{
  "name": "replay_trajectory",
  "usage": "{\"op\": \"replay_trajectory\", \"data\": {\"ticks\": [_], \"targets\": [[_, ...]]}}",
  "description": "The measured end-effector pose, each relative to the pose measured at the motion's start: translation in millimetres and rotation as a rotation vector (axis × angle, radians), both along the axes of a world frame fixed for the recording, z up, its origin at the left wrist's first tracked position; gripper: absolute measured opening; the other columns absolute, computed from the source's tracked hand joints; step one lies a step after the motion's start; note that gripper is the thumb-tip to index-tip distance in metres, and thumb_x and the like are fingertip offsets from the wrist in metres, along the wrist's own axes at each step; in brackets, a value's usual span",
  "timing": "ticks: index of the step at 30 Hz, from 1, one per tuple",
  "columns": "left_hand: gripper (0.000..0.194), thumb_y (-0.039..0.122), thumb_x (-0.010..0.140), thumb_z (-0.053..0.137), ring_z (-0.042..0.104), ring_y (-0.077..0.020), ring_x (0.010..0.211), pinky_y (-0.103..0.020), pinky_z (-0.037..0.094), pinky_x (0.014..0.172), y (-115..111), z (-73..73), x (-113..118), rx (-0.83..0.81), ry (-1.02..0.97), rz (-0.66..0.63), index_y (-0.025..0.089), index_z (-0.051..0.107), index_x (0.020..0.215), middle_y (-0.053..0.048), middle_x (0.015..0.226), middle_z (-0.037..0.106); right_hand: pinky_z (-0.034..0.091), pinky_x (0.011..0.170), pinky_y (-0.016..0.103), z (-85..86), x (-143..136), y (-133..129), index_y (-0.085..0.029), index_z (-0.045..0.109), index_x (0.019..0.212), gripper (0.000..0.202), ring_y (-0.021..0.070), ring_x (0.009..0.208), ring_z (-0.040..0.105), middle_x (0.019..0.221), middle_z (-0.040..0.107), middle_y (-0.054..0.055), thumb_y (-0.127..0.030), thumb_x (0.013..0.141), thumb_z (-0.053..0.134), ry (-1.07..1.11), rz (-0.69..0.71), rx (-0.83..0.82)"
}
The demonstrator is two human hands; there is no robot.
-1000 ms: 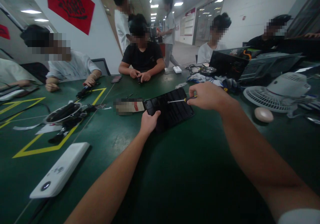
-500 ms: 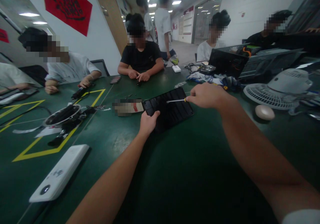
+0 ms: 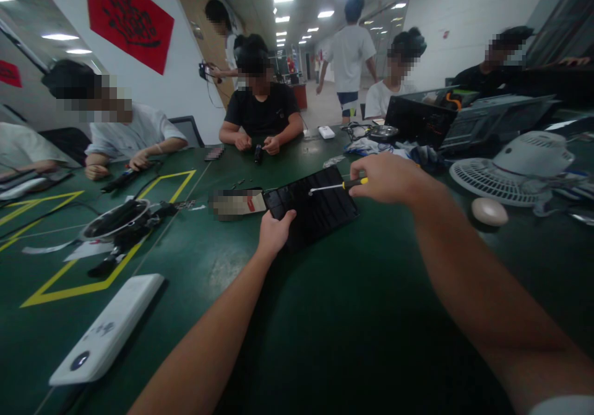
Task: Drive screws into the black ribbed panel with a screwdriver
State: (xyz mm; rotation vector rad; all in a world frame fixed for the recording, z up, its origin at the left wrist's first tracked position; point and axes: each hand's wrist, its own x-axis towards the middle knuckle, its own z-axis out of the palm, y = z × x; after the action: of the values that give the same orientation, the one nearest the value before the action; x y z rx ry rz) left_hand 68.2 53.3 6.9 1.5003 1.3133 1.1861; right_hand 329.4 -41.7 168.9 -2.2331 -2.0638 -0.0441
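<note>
My left hand (image 3: 276,229) grips the left end of a flat black rectangular panel (image 3: 320,211), its thumb on top and the other fingers hidden below. What kind of panel it is, I cannot tell. In the fingers of my right hand (image 3: 387,177) is a screwdriver (image 3: 354,183) with a yellow and black handle. Its thin metal shaft points left across the panel, the tip at a small bright spot near the middle. Whether the tip touches there is too small to tell. Close by on the left lies a partly blurred beige and red packet (image 3: 244,203).
The green table (image 3: 297,328) bears a white oblong device (image 3: 109,328) at front left and a wire-wrapped ring assembly (image 3: 116,220) within yellow tape. To the right are a white fan (image 3: 515,167) and a pale rounded object (image 3: 489,211). Several people sit opposite.
My right hand's fingers have opened out a little, so more of the screwdriver handle shows. My left hand keeps its place on the panel. Behind, a person in white has walked away.
</note>
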Motion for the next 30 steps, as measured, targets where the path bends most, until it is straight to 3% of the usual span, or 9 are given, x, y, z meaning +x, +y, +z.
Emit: {"op": "replay_trajectory", "data": {"ticks": [13, 19, 30], "targets": [[0.04, 0.044, 0.077, 0.084, 0.08, -0.0355, 0.106, -0.047, 0.06, 0.1, 1, -4.5, 0, 0.008, -0.018, -0.009, 0.016, 0.082, 0.106, -0.014, 0.108, 0.086, 0.054, 0.084, 0.045, -0.7, -10, 0, -0.027, 0.083, 0.108, 0.026, 0.0356, 0.112, 0.073, 0.118, 0.082, 0.012, -0.044, 0.09, 0.075, 0.024, -0.026, -0.037], [0.036, 0.044, 0.076, 0.085, 0.08, -0.0341, 0.097, -0.046, 0.06, 0.097, 1, -2.6, 1, -0.013, -0.008, 0.007, 0.017, 0.081, 0.1, -0.013, 0.101, 0.085, 0.056, 0.085, 0.046, -2.0, -8, 2, -0.027, 0.083, 0.11, 0.027, 0.0359, 0.112, 0.074, 0.12, 0.081, 0.012, -0.044, 0.091, 0.073, 0.041, -0.017, -0.062], [0.031, 0.041, 0.078, 0.084, 0.079, -0.0336, 0.099, -0.046, 0.061, 0.098, -2, 0.4, 1, 0.006, -0.007, -0.009, 0.017, 0.08, 0.098, -0.013, 0.102, 0.085, 0.057, 0.088, 0.048, -1.0, -15, -1, -0.027, 0.086, 0.109, 0.029, 0.0377, 0.113, 0.074, 0.117, 0.082, 0.014, -0.045, 0.091, 0.073, 0.043, -0.037, -0.053]]}}
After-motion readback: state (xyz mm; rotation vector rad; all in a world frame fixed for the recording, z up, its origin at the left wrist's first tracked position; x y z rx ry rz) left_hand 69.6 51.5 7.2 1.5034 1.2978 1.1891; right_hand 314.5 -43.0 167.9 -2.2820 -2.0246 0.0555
